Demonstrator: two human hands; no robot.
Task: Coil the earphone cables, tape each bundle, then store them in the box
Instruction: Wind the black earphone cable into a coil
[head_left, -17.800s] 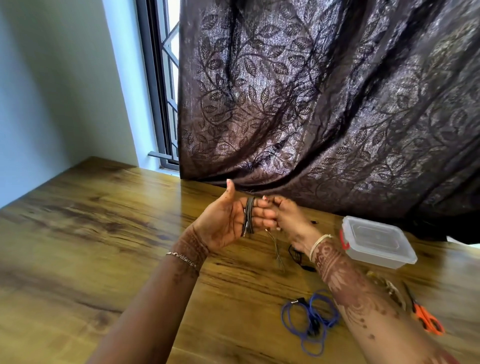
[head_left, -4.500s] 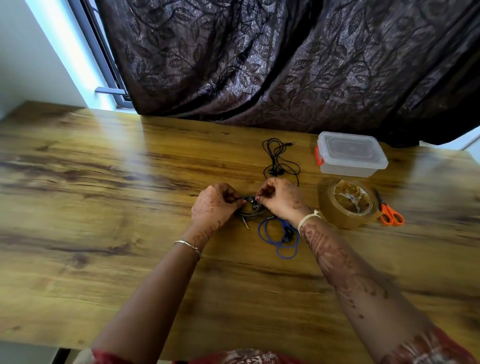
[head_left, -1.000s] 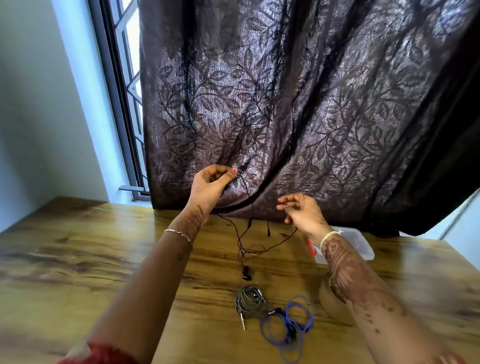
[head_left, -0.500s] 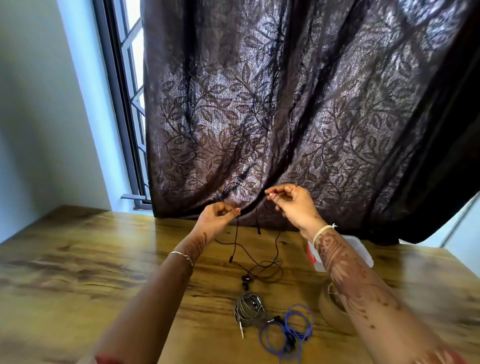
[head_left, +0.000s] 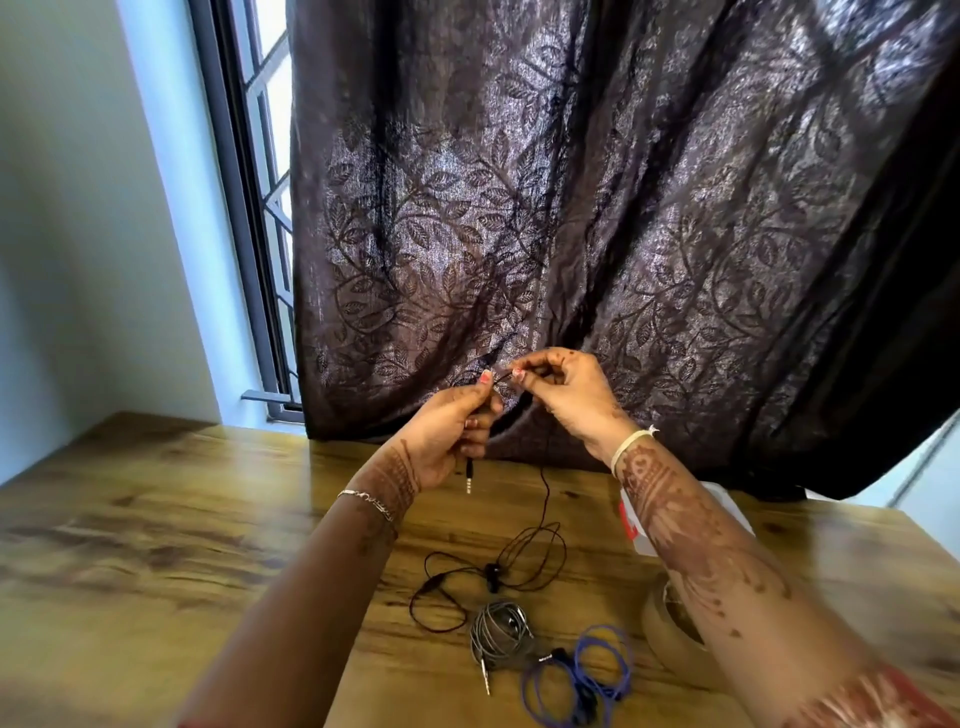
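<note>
Both hands raised above the wooden table (head_left: 156, 545): left hand (head_left: 447, 436) and right hand (head_left: 566, 389) pinch the thin black earphone cable (head_left: 543, 499) near its plug; limp, light, tangle-prone, its slack trails to the tabletop

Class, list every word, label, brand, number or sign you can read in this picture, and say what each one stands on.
None can be read.
The tape roll, the box with its red clip, the black earphone cable, the grey bundle and the blue bundle show no print.
The curtain bears only a leaf pattern.
</note>
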